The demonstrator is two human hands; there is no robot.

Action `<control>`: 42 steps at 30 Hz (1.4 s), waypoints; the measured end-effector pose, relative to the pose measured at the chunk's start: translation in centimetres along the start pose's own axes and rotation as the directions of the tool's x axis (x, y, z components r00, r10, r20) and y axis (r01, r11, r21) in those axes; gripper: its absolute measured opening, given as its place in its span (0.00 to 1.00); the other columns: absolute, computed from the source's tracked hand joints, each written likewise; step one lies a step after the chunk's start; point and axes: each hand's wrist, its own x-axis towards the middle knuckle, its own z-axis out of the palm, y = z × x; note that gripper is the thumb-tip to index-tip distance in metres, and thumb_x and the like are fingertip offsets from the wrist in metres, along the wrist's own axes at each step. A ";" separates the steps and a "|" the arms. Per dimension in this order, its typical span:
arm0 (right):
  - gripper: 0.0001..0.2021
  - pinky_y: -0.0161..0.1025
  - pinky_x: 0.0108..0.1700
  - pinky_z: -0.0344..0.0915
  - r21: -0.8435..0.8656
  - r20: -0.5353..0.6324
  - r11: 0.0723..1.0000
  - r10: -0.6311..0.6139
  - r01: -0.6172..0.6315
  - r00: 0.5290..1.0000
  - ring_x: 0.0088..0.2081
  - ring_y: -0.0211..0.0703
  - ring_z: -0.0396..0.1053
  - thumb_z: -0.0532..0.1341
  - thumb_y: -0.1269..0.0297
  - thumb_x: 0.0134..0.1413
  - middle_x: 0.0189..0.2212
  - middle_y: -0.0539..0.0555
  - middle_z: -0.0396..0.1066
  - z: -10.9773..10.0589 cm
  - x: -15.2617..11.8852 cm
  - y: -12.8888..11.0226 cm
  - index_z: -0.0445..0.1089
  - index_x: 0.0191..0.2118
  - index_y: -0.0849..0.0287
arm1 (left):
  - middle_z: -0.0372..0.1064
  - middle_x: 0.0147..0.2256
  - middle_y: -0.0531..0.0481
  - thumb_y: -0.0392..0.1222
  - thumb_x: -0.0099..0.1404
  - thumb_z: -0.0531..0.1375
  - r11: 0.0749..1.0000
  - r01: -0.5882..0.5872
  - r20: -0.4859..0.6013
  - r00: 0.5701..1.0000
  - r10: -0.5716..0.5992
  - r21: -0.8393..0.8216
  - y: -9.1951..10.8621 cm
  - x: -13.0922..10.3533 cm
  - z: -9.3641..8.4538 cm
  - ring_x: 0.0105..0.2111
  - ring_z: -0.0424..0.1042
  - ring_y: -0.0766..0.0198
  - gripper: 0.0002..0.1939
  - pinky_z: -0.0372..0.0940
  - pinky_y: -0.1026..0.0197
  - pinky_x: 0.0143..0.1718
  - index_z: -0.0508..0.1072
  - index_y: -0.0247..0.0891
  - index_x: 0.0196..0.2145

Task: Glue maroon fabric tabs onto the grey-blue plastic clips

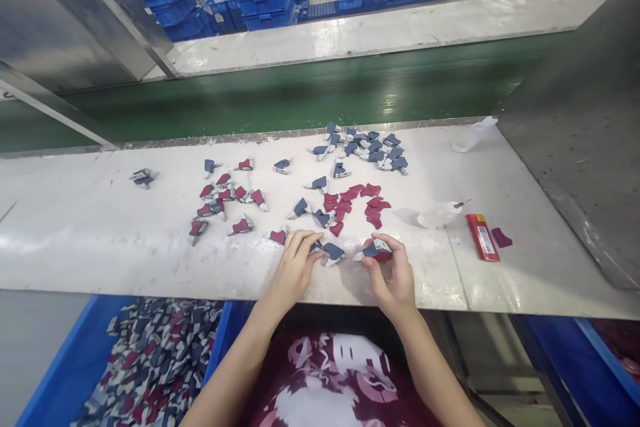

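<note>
Between the thumb and fingers of my right hand (397, 277) is a small plastic part (376, 251) in blue, white and dark red, raised just over the white table. My left hand (296, 263) rests at the table with its fingertips closed around a blue-and-grey part (315, 248), mostly hidden by the fingers. Right beside those fingertips lies another blue-and-white part (333, 253). Loose dark red pieces (373, 203) lie beyond my hands. Left of them are several assembled parts with red faces (242, 225), and a cluster of blue-faced parts (373, 147) sits farther back.
Two translucent squeeze bottles (440, 215) (475, 135) lie on the right, near a red packet (483, 238) and a single red piece (502, 237). A blue bin (63, 363) full of parts stands lower left. Behind the table runs a green conveyor belt (300, 97); metal panels (585, 127) flank it.
</note>
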 end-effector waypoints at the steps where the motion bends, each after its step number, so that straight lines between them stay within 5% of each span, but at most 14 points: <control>1: 0.16 0.38 0.39 0.74 0.001 -0.006 1.000 0.002 -0.002 1.000 0.34 0.39 0.76 0.62 0.63 0.62 0.38 0.52 0.76 0.0 0.1 -0.1 0.64 0.54 0.53 | 0.67 0.48 0.43 0.33 0.71 0.55 0.998 0.034 -0.005 0.999 -0.035 -0.048 -0.2 -0.1 0.0 0.50 0.66 0.55 0.19 0.65 0.49 0.54 0.65 0.43 0.58; 6: 0.14 0.37 0.37 0.75 -0.032 -0.021 0.999 -0.021 0.020 1.000 0.33 0.41 0.76 0.67 0.60 0.57 0.35 0.51 0.77 0.0 0.5 -0.9 0.70 0.47 0.54 | 0.64 0.46 0.48 0.35 0.68 0.59 0.860 0.225 -0.030 0.963 -0.268 -0.457 -0.9 -0.7 -0.2 0.50 0.68 0.59 0.29 0.69 0.56 0.50 0.57 0.50 0.64; 10: 0.14 0.37 0.37 0.75 -0.064 -0.018 0.997 -0.045 0.044 0.999 0.33 0.41 0.77 0.68 0.60 0.56 0.35 0.51 0.77 -0.1 0.6 -1.2 0.71 0.47 0.54 | 0.61 0.46 0.49 0.35 0.65 0.61 0.771 0.245 -0.045 0.942 -0.333 -0.587 -0.8 -0.8 -0.3 0.53 0.68 0.60 0.38 0.70 0.61 0.47 0.50 0.53 0.67; 14: 0.14 0.38 0.37 0.76 -0.046 -0.001 0.999 -0.015 0.015 1.000 0.35 0.42 0.78 0.65 0.61 0.59 0.37 0.52 0.78 -0.1 0.5 -1.1 0.71 0.50 0.54 | 0.58 0.49 0.47 0.34 0.66 0.60 0.793 0.182 -0.073 0.959 -0.274 -0.581 -0.6 -0.8 -0.1 0.53 0.68 0.61 0.43 0.71 0.58 0.49 0.42 0.57 0.69; 21: 0.14 0.41 0.42 0.77 0.013 0.050 1.000 0.019 -0.020 0.999 0.40 0.44 0.78 0.58 0.62 0.65 0.42 0.55 0.78 -0.1 0.6 -0.8 0.69 0.54 0.54 | 0.62 0.54 0.43 0.26 0.68 0.52 0.915 -0.076 -0.127 0.992 0.028 -0.397 -0.9 -1.0 0.4 0.49 0.73 0.62 0.44 0.71 0.53 0.48 0.38 0.61 0.70; 26: 0.15 0.41 0.40 0.77 0.047 0.067 0.997 0.065 -0.068 0.996 0.37 0.43 0.78 0.57 0.60 0.66 0.41 0.56 0.78 -0.2 0.4 -0.9 0.70 0.55 0.55 | 0.66 0.57 0.41 0.29 0.68 0.59 0.905 -0.010 -0.080 0.996 -0.026 -0.425 -0.4 -0.7 0.3 0.52 0.74 0.60 0.48 0.73 0.56 0.46 0.34 0.59 0.71; 28: 0.15 0.42 0.42 0.77 0.052 0.071 0.995 0.078 -0.082 0.994 0.38 0.43 0.78 0.58 0.59 0.66 0.40 0.56 0.79 -0.3 0.4 -0.9 0.70 0.55 0.55 | 0.68 0.56 0.41 0.33 0.67 0.62 0.891 0.060 -0.051 0.994 -0.092 -0.450 -0.1 -0.5 0.2 0.54 0.73 0.58 0.45 0.75 0.56 0.46 0.40 0.56 0.71; 32: 0.16 0.43 0.43 0.77 0.059 0.065 0.993 0.101 -0.105 0.993 0.38 0.44 0.79 0.59 0.59 0.65 0.40 0.56 0.79 -0.3 0.5 -0.9 0.70 0.55 0.56 | 0.70 0.53 0.44 0.41 0.67 0.64 0.877 0.175 -0.011 0.980 -0.201 -0.447 0.5 -0.3 -0.2 0.53 0.74 0.57 0.25 0.76 0.52 0.49 0.66 0.46 0.60; 36: 0.16 0.43 0.42 0.78 0.078 0.036 0.991 0.110 -0.113 0.993 0.37 0.44 0.79 0.60 0.58 0.64 0.39 0.55 0.80 -0.2 0.7 -1.0 0.71 0.54 0.55 | 0.71 0.55 0.44 0.39 0.60 0.69 0.857 0.222 0.010 0.969 -0.246 -0.465 0.7 -0.1 -0.3 0.55 0.72 0.55 0.32 0.76 0.52 0.50 0.66 0.45 0.61; 38: 0.16 0.43 0.43 0.78 0.085 0.025 0.990 0.113 -0.115 0.993 0.37 0.45 0.79 0.61 0.58 0.63 0.39 0.55 0.80 -0.2 0.8 -1.0 0.72 0.53 0.55 | 0.70 0.56 0.45 0.34 0.62 0.65 0.876 0.209 -0.003 0.972 -0.234 -0.435 0.6 0.2 -0.2 0.54 0.73 0.57 0.28 0.76 0.55 0.49 0.69 0.44 0.59; 42: 0.15 0.43 0.43 0.78 0.073 0.020 0.991 0.108 -0.109 0.994 0.38 0.46 0.80 0.62 0.57 0.62 0.39 0.56 0.81 -0.1 1.0 -1.1 0.73 0.52 0.56 | 0.78 0.45 0.48 0.26 0.61 0.57 0.933 0.175 -0.050 0.978 -0.201 -0.316 0.5 0.8 -0.3 0.36 0.77 0.65 0.21 0.74 0.58 0.44 0.77 0.41 0.49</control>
